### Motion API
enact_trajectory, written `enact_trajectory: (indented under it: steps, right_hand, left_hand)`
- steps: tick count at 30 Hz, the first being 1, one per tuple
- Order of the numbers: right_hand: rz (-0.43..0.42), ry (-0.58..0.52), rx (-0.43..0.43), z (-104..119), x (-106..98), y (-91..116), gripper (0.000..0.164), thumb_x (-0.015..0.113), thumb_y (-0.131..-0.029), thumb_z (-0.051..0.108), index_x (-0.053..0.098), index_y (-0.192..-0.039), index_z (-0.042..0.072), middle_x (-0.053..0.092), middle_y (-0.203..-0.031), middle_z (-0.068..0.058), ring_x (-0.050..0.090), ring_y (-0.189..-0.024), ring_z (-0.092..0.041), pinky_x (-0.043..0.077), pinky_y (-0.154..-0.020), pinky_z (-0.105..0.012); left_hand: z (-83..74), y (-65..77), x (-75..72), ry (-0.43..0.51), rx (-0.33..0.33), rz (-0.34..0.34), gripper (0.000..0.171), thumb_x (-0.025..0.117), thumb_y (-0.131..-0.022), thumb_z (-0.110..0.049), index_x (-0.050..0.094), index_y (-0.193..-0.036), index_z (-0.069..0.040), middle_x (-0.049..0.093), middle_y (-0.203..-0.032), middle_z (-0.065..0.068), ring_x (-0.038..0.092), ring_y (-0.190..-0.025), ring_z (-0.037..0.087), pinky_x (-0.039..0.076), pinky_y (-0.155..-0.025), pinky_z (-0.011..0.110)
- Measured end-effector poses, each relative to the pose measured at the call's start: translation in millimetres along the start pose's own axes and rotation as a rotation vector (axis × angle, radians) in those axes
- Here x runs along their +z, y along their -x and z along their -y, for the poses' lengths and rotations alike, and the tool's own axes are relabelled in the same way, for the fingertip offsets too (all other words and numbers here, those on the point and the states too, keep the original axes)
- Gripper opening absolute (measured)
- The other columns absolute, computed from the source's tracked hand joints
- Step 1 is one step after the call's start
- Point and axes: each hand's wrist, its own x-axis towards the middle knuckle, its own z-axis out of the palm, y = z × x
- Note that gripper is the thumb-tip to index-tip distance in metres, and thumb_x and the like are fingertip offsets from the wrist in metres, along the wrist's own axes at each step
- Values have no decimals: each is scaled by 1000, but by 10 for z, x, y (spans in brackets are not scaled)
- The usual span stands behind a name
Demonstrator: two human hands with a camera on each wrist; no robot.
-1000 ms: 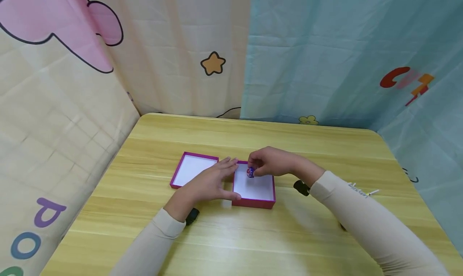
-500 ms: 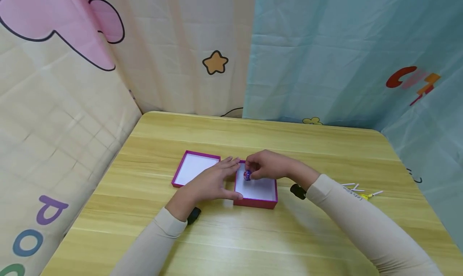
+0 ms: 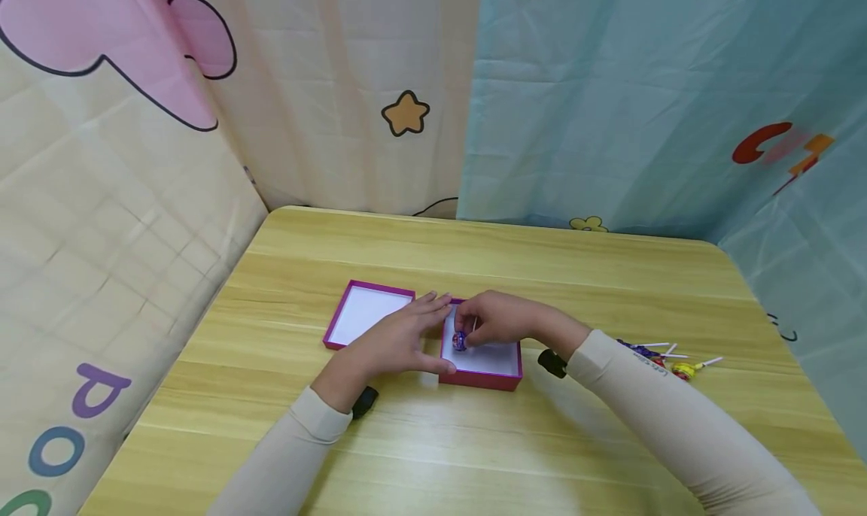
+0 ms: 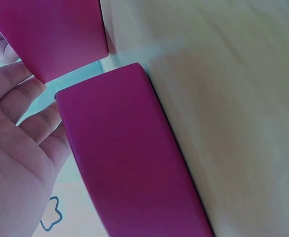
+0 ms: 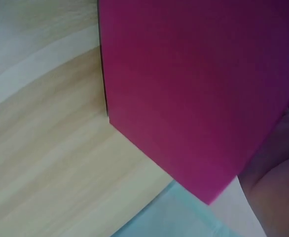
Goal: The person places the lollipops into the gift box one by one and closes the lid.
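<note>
In the head view, a magenta box (image 3: 479, 380) with a white inside lies on the table, its lid (image 3: 332, 333) upturned at its left. My right hand (image 3: 501, 317) pinches a purple-wrapped lollipop (image 3: 460, 341) over the left part of the box; its white stick shows between the fingers. My left hand (image 3: 396, 341) spans the box's left wall, fingertips at the far corner and thumb at the near one. The left wrist view has the fingers (image 4: 33, 89) against the box (image 4: 60, 34), with the lid (image 4: 120, 158) beside them. The box's wall (image 5: 194, 89) mostly hides the right hand from its wrist camera.
Several lollipops lie in a pile on the right of the table, beside the right sleeve (image 3: 650, 403): a yellow one (image 3: 684, 370), purple ones (image 3: 640, 347) and red showing among them. Printed curtains (image 3: 596, 110) stand behind the table's far edge (image 3: 379, 213).
My right hand has brought the lollipop lower and to the left within the box. The right sleeve has shifted, uncovering more of the lollipop pile. My left hand stays at the box's wall.
</note>
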Motion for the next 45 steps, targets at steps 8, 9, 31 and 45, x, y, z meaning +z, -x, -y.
enact_trajectory:
  steps: [8,9,31,45]
  right_hand:
    - [43,-15,18,18,72,-33,9,72,-90,11,67,-94,17,63,-85,8,58,-80,-12,50,-75,-30]
    - [50,-16,27,18,83,-37,9,72,-90,12,67,-95,17,63,-85,8,58,-80,-12,50,-75,-30]
    - [128,3,-2,65,218,-103,8,71,-91,11,71,-98,16,65,-86,12,58,-82,-8,51,-80,-27]
    - [76,58,-12,57,163,-47,15,70,-91,13,71,-106,13,66,-93,10,59,-86,-9,51,-84,-30]
  left_hand:
    - [-13,0,4,1,9,-7,105,72,-73,-72,39,-153,-11,26,-162,-3,13,-151,20,19,-119,39]
    - [-17,1,6,0,6,-7,105,72,-73,-72,39,-153,-12,26,-162,-4,13,-151,20,19,-119,39]
    - [-47,27,22,18,14,-5,101,73,-75,-68,41,-152,-11,27,-162,-2,12,-151,20,21,-119,41]
    - [-38,30,13,23,6,3,102,74,-76,-67,40,-153,-10,25,-163,-2,12,-151,21,20,-119,41]
